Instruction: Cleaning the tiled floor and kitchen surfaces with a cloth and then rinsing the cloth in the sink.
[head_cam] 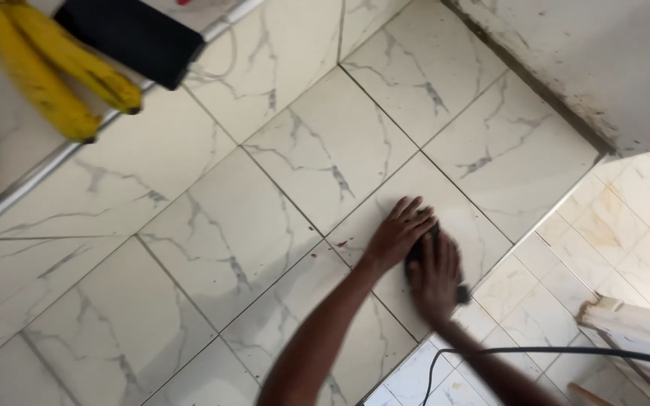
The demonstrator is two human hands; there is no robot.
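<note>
Both my hands press down on a small dark object [424,250] that lies on the white marbled floor tiles [227,233]. My left hand [399,231] lies flat with its fingers spread over the object's upper side. Beside it, my right hand [434,277] covers the object from below, so most of it is hidden. A dark bit [463,295] sticks out at the right hand's edge. A small red stain [342,243] marks the tile joint just left of my left hand.
A bunch of yellow bananas [47,64] and a black flat object [135,34] rest on a ledge with a metal edge strip [39,173] at top left. A dirty white wall [588,53] runs top right. A black cable [551,350] crosses bottom right, near a white broken-edged piece [633,323].
</note>
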